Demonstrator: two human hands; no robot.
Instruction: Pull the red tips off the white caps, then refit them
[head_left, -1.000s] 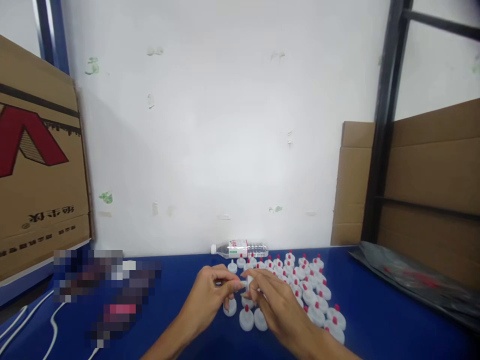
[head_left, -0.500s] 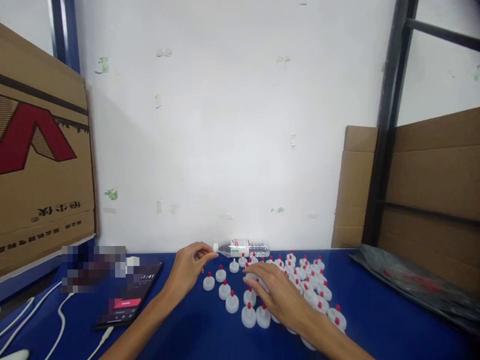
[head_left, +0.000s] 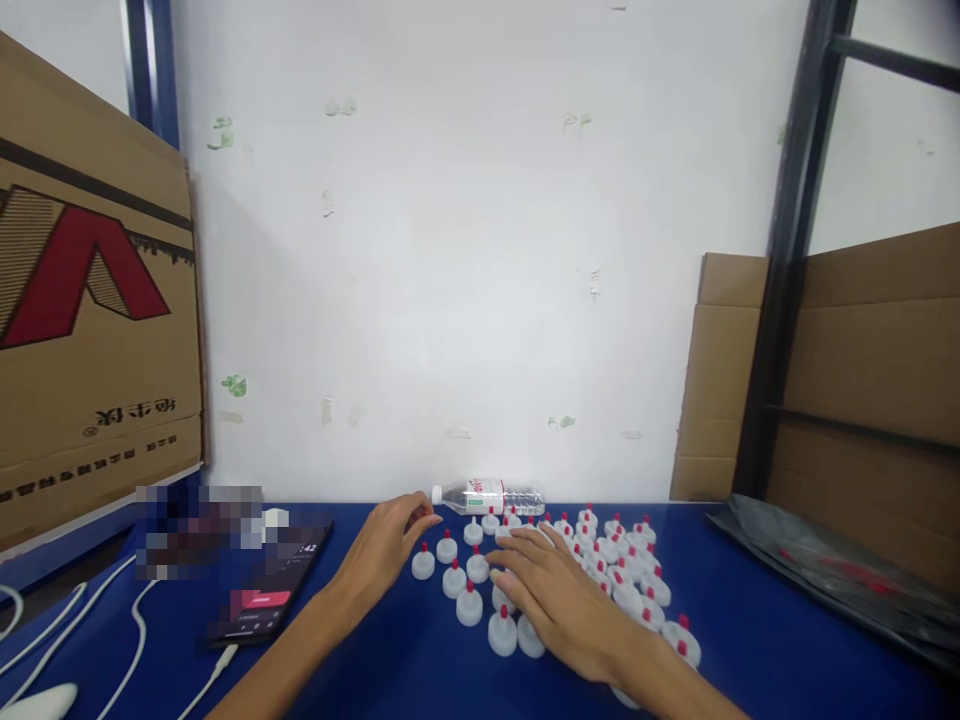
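Many white plastic nozzle caps with red tips (head_left: 502,634) stand upright on the blue table. One white cap (head_left: 472,531) near the back shows no red tip. To the left of the group, my left hand (head_left: 394,535) has its fingers curled in towards the thumb, close to the white lid of the bottle. Whatever may be between those fingertips is hidden. My right hand (head_left: 562,600) reaches over the middle of the caps with its fingers stretched out, covering several of them. Just left of its fingertips stands a red-tipped cap (head_left: 477,566).
A clear water bottle (head_left: 487,497) lies on its side against the white wall. On the left are a phone (head_left: 274,590), white cables (head_left: 139,630) and a large cardboard box (head_left: 97,370). A dark plastic bag (head_left: 832,570) lies on the right.
A red-tipped cap now stands free left of my right fingertips, where none stood before. My right hand's fingers have spread and lie flatter. The whole view has shifted slightly.
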